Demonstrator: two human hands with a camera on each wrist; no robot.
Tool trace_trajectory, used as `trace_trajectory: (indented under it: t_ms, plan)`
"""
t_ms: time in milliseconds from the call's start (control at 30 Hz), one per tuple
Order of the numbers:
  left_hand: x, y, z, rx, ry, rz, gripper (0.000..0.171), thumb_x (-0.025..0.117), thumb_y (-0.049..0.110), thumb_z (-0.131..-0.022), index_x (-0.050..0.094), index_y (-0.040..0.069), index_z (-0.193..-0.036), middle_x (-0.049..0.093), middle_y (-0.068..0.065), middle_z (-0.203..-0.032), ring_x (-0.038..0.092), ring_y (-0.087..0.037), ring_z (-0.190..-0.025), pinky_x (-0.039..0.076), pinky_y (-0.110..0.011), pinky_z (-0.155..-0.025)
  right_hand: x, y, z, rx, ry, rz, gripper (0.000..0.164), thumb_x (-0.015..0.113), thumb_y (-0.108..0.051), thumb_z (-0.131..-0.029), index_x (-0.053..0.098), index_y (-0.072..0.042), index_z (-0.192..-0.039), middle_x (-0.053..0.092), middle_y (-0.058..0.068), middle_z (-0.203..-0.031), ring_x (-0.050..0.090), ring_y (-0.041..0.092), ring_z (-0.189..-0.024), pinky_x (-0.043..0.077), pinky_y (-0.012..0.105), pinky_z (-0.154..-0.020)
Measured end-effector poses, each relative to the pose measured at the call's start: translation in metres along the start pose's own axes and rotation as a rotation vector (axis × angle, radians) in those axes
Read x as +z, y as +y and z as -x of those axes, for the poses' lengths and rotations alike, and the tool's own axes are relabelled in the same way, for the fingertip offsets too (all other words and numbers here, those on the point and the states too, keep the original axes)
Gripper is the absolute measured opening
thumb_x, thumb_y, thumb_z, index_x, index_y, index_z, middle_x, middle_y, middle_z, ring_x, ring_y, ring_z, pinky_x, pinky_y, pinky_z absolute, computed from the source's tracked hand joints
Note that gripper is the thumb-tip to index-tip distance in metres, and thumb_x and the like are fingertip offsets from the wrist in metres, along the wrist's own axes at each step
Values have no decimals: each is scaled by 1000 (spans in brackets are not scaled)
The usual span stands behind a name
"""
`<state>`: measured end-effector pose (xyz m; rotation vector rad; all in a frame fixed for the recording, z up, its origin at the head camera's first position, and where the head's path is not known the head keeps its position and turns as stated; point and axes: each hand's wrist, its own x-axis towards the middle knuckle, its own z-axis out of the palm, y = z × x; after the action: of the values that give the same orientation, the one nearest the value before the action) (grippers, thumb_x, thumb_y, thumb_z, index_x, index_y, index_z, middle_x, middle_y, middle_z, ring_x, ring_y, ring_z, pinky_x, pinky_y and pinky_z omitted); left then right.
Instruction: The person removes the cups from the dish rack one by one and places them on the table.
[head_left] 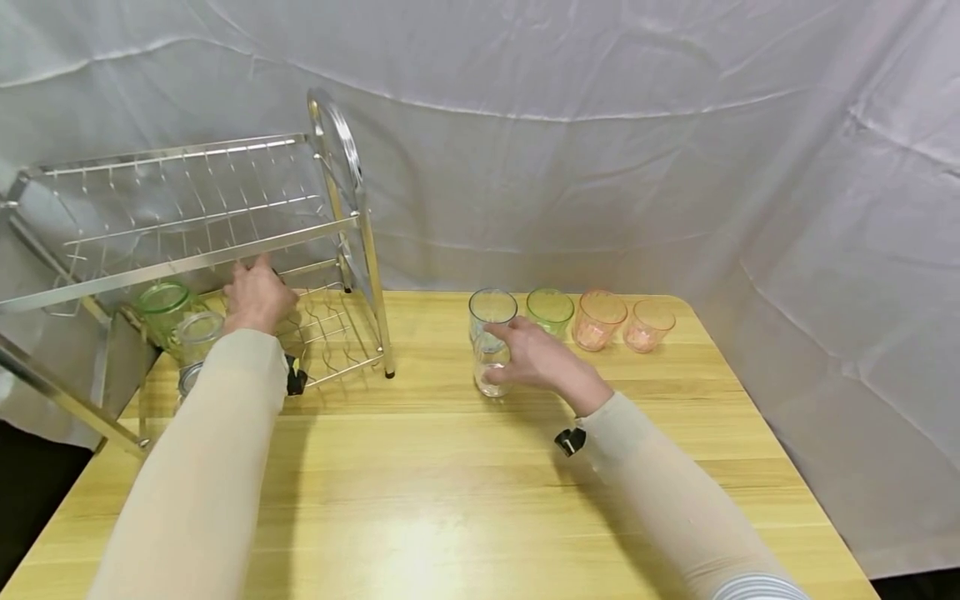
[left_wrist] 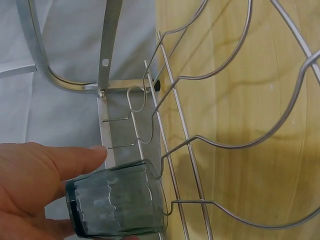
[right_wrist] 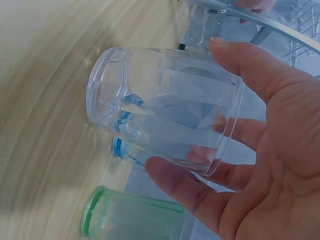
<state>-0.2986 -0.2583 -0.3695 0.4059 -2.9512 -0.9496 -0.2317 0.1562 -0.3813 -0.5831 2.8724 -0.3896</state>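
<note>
My left hand [head_left: 258,296] reaches under the rack's upper shelf. In the left wrist view, its thumb and fingers are around a bluish-grey glass [left_wrist: 117,200], whose thick base faces the palm and whose rim is against the lower wire shelf [left_wrist: 187,145]. On the table, my right hand [head_left: 543,362] holds a clear glass [right_wrist: 165,100], thumb on one side and fingers on the other near the rim. That glass is upright, directly in front of a blue-rimmed glass [head_left: 492,304]. The head view hides the left hand's glass.
Right of the blue-rimmed glass stand a green glass [head_left: 550,308] and two pink glasses, the larger pink glass [head_left: 600,321] beside the smaller pink glass [head_left: 649,327]. The metal rack [head_left: 187,262] holds a green jar-like glass [head_left: 162,298] and clear glasses [head_left: 201,327] at its left end.
</note>
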Motion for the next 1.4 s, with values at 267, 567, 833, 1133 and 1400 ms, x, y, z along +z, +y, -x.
trace_trajectory:
  t_ms: [267, 567, 833, 1133, 1400]
  plan:
    - [1, -4, 0, -7, 34, -80, 68, 50, 9, -96, 28, -2, -159, 9, -52, -157, 38, -77, -127, 42, -79, -104, 2, -2, 1, -9, 7, -14, 87, 79, -49, -88, 43, -22, -162, 48, 26, -154, 60, 39, -129, 56, 55, -103]
    - [1, -5, -1, -32, 88, -49, 68, 66, 9, -88, 37, -5, -148, 27, -51, -145, 43, -74, -124, 43, -77, -105, 2, -2, 2, 3, -3, -23, 88, 79, -50, -88, 41, -24, -163, 46, 24, -156, 60, 38, -129, 56, 53, -102]
    - [2, -1, 2, -78, 95, 29, 73, 68, 9, -84, 37, -4, -149, 23, -47, -151, 41, -72, -129, 42, -77, -109, 4, 0, 3, 23, 4, -40, 94, 81, -55, -87, 38, -25, -165, 45, 23, -157, 59, 39, -131, 56, 56, -103]
    - [3, 10, 19, -95, 62, 176, 77, 63, 12, -96, 24, 3, -161, 13, -43, -160, 48, -64, -125, 47, -73, -104, 0, 2, 10, 48, 49, -37, 104, 83, -63, -83, 35, -22, -166, 42, 22, -161, 48, 44, -143, 49, 61, -111]
    - [8, 18, 42, -104, 76, 293, 78, 68, 19, -97, 26, 9, -162, 17, -39, -161, 48, -53, -127, 49, -66, -106, 0, 6, 20, 6, 125, -15, 101, 82, -65, -82, 41, -21, -163, 45, 20, -159, 45, 45, -146, 47, 63, -113]
